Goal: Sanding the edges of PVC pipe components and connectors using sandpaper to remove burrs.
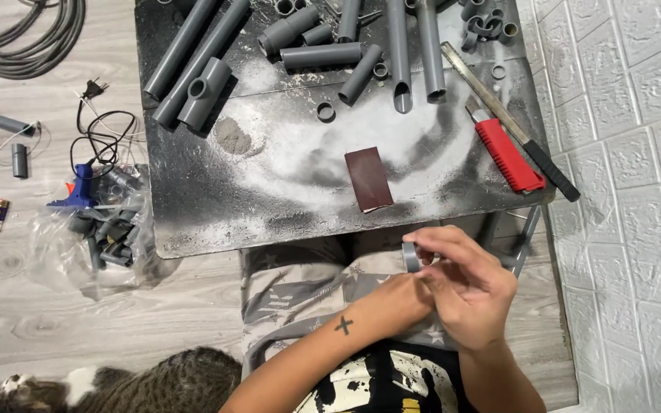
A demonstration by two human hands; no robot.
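- I see both hands meeting low and right of centre in the frame, just below the near edge of the counter (pixel 193 229), over the lap.
- The right hand (pixel 472 287) lies on top, its grip closed around a short grey pipe ring (pixel 411 257) with the fingertips pinching its rim; the ring pokes out at the hand's upper left.
- The left hand (pixel 399 302) is mostly hidden under the right one (only the wrist and the back of the hand show), so I cannot tell how far its grip is closed or whether it touches the ring.
- The ring's short axis appears to run roughly left to right across the frame, open end towards the left.
- The strip of dark red sandpaper (pixel 369 179) lies straight up the frame from the ring, on the dusty counter, near but apart; the right hand is the nearer one to it.
- A red-handled knife (pixel 508 155) lies further to the upper right.
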